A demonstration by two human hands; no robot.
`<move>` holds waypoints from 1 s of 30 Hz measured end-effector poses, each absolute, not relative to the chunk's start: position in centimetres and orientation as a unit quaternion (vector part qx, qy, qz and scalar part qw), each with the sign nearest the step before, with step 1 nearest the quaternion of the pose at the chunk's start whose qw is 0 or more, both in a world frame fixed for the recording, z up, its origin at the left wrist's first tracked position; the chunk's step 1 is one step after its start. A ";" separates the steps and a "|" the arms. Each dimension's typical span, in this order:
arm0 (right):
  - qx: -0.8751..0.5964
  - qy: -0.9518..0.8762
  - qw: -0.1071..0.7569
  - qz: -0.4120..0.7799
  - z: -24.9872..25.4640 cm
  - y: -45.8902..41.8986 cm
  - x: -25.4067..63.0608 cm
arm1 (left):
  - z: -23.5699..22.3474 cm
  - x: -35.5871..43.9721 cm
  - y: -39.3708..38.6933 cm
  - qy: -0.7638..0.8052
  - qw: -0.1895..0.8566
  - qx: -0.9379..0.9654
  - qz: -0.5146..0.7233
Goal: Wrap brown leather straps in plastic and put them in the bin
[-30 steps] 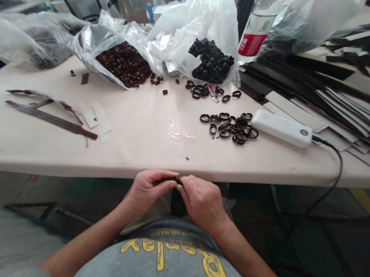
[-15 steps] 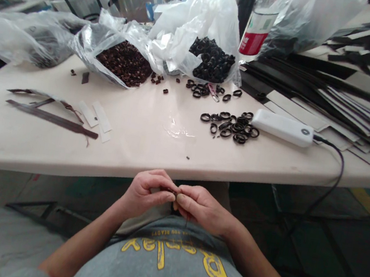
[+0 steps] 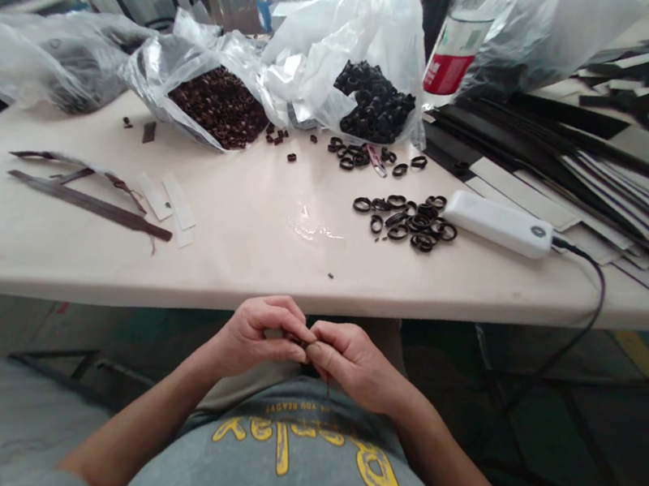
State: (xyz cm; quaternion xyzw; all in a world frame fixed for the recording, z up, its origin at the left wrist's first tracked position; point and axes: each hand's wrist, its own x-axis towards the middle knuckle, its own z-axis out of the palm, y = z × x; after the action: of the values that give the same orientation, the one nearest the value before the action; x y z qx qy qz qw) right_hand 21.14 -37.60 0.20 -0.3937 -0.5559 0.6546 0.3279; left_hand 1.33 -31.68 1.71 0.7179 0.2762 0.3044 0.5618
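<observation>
My left hand (image 3: 257,335) and my right hand (image 3: 355,363) meet in front of my shirt, just below the table's front edge. Both are closed, thumbs and fingertips pinching a small dark brown piece (image 3: 295,339) that is mostly hidden, so its kind is unclear. A thin reddish strand hangs beneath my right hand. On the table beyond, black strap loops (image 3: 417,223) lie in a loose heap. One tiny dark bit (image 3: 330,276) rests near the edge, above my fingers.
Plastic bags hold brown loops (image 3: 219,107) and black loops (image 3: 374,103). Brown strips (image 3: 90,204) and white strips (image 3: 178,202) lie left on the table (image 3: 247,264). Rightward are a white device (image 3: 498,223) with its cable (image 3: 598,295), a bottle (image 3: 453,54) and stacked black strips (image 3: 536,149).
My left fingers have shifted slightly around the small piece, and a bit more of its dark side shows. Both hands stay together; the things on the table have not moved.
</observation>
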 end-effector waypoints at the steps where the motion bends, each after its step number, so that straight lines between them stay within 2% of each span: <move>1: -0.391 -0.549 0.334 0.659 0.2 -37.5 21.1 | 1.8 1.5 -31.8 0.281 0.559 0.715 0.312; 4: -0.404 -0.530 0.370 0.647 -0.1 -37.4 20.9 | 1.6 2.3 -32.3 0.328 0.563 0.674 0.349; 9: -0.478 -0.580 0.408 0.518 -0.4 -37.3 20.5 | 0.5 3.0 -33.1 0.388 0.651 0.529 0.381; 18: -0.542 -0.658 0.350 0.387 -0.2 -37.5 21.2 | 0.8 2.2 -32.4 0.403 0.618 0.545 0.399; 24: -0.535 -0.724 0.334 0.278 -0.5 -38.4 21.3 | 1.3 1.7 -32.4 0.383 0.600 0.587 0.386; 30: -0.517 -0.750 0.329 0.249 -0.9 -38.9 21.2 | 1.0 1.2 -33.2 0.381 0.608 0.588 0.374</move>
State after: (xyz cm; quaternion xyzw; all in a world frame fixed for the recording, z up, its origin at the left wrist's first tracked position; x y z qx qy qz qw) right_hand 21.17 -38.94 -0.91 -0.5171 -0.7497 0.2492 0.3295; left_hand 1.19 -33.17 1.02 0.5880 0.3812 0.3739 0.6075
